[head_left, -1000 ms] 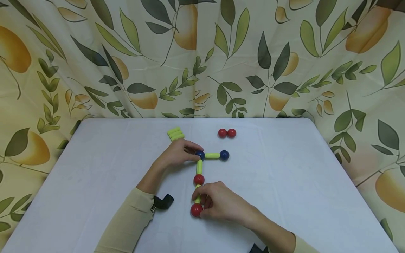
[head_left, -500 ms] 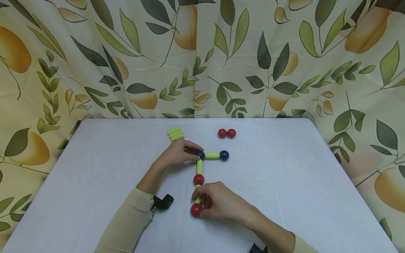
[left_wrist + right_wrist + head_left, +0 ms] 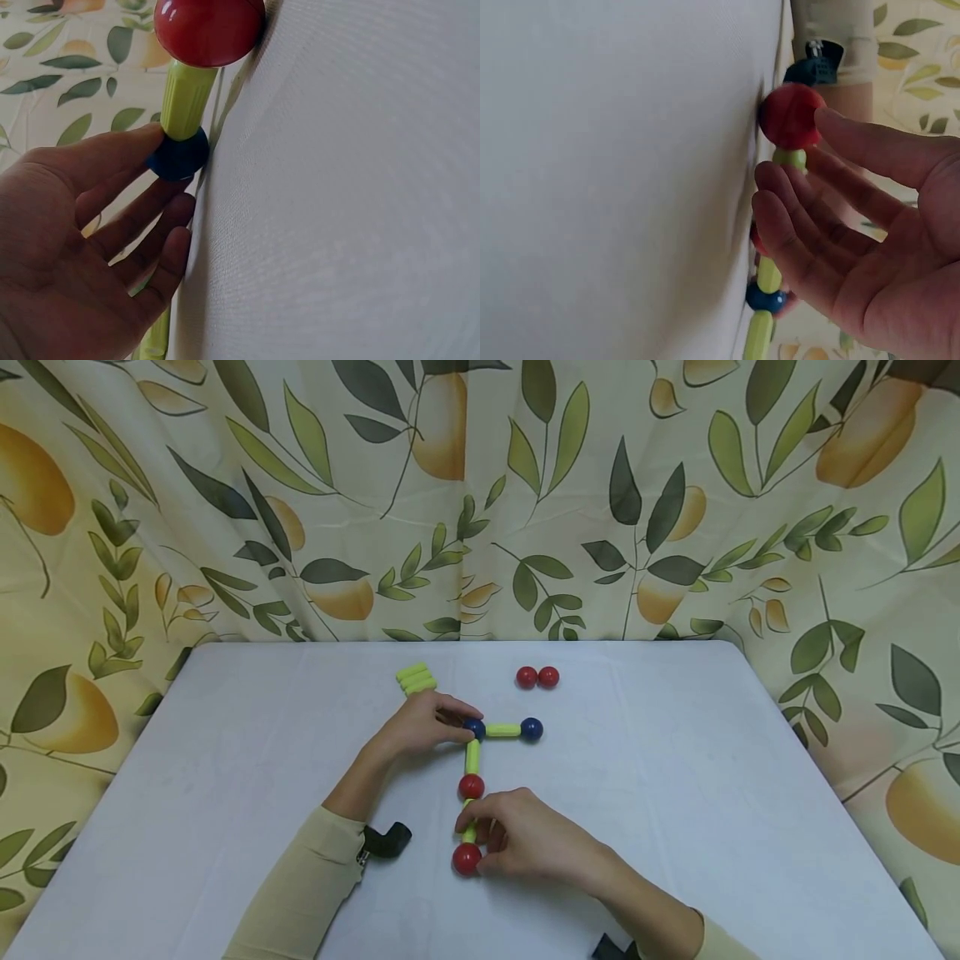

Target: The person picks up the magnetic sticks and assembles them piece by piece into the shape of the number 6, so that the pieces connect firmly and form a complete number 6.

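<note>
On the white table lies a chain of yellow-green rods and balls, like a magnetic building set. A rod (image 3: 503, 730) joins the corner blue ball (image 3: 476, 728) to another blue ball (image 3: 532, 729). Below the corner, another rod (image 3: 472, 757) leads to a red ball (image 3: 471, 787), then a partly covered rod (image 3: 468, 835) and the end red ball (image 3: 467, 859). My left hand (image 3: 426, 724) pinches the corner blue ball between thumb and fingers, as the left wrist view shows. With my right hand (image 3: 528, 839) I hold the near end, thumb against the end red ball (image 3: 791, 116), index finger along the rod.
Two loose red balls (image 3: 537, 677) sit side by side at the back of the table (image 3: 675, 777). Several yellow-green rods (image 3: 416, 677) lie together behind my left hand. A patterned curtain (image 3: 555, 502) hangs behind the table. A black wrist device (image 3: 388, 840) shows at my left sleeve.
Almost nothing differs. My right hand has shifted very slightly at the end red ball; my left hand stays in place on the corner blue ball.
</note>
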Available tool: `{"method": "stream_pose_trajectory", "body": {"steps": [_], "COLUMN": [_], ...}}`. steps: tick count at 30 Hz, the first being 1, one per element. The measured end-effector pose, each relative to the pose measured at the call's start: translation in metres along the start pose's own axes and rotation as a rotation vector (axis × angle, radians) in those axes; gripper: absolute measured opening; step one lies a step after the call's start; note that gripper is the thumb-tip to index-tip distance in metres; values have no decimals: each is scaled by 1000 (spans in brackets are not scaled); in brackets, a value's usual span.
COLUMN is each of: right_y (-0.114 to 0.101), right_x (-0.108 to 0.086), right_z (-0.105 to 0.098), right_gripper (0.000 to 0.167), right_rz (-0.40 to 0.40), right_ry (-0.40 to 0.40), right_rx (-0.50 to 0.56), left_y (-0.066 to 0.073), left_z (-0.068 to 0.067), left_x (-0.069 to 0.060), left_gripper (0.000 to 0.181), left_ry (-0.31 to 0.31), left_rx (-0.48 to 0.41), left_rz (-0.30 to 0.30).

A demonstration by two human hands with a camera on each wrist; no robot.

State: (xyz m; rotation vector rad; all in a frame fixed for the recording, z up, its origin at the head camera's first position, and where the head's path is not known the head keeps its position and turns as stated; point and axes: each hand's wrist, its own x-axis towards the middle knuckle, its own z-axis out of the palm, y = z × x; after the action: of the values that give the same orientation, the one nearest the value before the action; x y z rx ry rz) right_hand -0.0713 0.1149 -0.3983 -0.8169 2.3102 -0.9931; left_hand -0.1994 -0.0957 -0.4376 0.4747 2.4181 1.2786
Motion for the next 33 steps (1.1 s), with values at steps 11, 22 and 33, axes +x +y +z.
{"method": "stream_pose_trajectory", "body": {"steps": [11, 22, 33], "right_y": [7, 31, 55], "right_x": [-1, 16, 30], "right_z": [-34, -82, -94], "right_gripper": [28, 34, 39], "right_rz": [39, 170, 253], "right_ry": [137, 423, 494], "right_rx": [-35, -43, 60], "left_y": [0, 0, 4], "left_z": [0, 0, 0], "left_x": [1, 0, -4], "left_gripper": [28, 27, 28], "left_ry": [6, 14, 8], "left_rx": [-18, -9, -3], "left_rz": [-2, -7, 16]}}
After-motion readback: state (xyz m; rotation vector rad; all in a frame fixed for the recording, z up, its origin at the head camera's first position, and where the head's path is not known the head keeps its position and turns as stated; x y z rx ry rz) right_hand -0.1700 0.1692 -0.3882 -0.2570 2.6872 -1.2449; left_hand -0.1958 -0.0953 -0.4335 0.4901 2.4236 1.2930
